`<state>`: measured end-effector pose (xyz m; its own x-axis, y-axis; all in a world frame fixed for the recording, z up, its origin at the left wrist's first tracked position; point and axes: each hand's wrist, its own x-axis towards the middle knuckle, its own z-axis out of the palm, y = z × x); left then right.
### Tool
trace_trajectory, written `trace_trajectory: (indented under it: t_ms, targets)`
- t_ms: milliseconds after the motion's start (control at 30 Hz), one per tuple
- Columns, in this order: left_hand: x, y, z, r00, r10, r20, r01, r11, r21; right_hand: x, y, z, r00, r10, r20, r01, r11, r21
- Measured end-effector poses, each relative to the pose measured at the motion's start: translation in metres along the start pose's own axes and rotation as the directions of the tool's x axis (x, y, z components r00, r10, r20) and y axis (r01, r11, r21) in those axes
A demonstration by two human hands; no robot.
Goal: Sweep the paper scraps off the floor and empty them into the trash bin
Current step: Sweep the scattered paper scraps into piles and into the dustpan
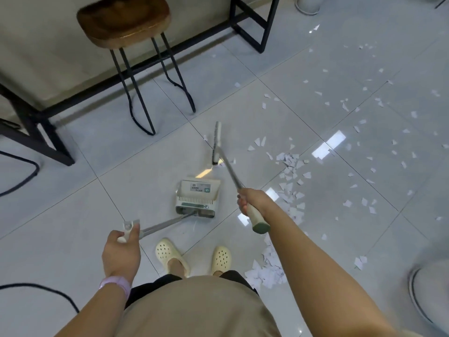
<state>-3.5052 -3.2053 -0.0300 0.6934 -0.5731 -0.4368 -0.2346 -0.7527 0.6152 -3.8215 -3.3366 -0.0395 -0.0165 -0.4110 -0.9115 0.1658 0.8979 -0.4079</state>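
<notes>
My right hand (252, 203) grips the pale handle of a broom (229, 167), whose narrow head (216, 142) rests on the tiles ahead of me. My left hand (121, 251) holds the long handle of a cream dustpan (198, 199) that stands on the floor in front of my feet. White paper scraps (290, 181) lie in a loose band to the right of the broom. A denser heap of scraps (266, 273) sits beside my right foot, and more scraps are scattered far to the right. No trash bin is in view.
A wooden stool (124, 20) on thin black legs stands at the upper left beside a black-framed table (252, 27). Black cables (29, 171) curl on the floor at the left. A round base (422, 302) sits at the lower right, a white base (308, 6) at the top.
</notes>
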Motion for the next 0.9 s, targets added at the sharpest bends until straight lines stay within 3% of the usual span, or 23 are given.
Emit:
trace_trajectory:
  t_ms: [233,400,500,667,900]
  targets:
    - [0.074,-0.022,-0.088,0.998,0.024,0.050,-0.030,0.993,0.117,0.016,0.006,0.167,0.949,0.164,0.267,-0.131,0.982,-0.139]
    - [0.128,-0.034,-0.128,1.000,-0.003,0.009,0.002,0.991,0.132,0.047,0.033,0.258,0.891,0.292,0.347,-0.218,0.947,-0.237]
    - [0.156,-0.034,-0.134,0.999,-0.045,-0.014,0.046,0.996,0.078,0.054,0.041,0.283,0.898,0.308,0.313,-0.232,0.938,-0.258]
    - [0.182,-0.024,-0.133,0.998,-0.046,0.039,0.040,0.990,0.139,0.074,0.015,0.250,0.925,0.306,0.227,-0.238,0.929,-0.283]
    - [0.177,0.010,-0.105,0.996,-0.031,0.084,0.011,0.972,0.233,0.098,-0.040,0.107,0.934,0.321,0.158,-0.313,0.947,-0.076]
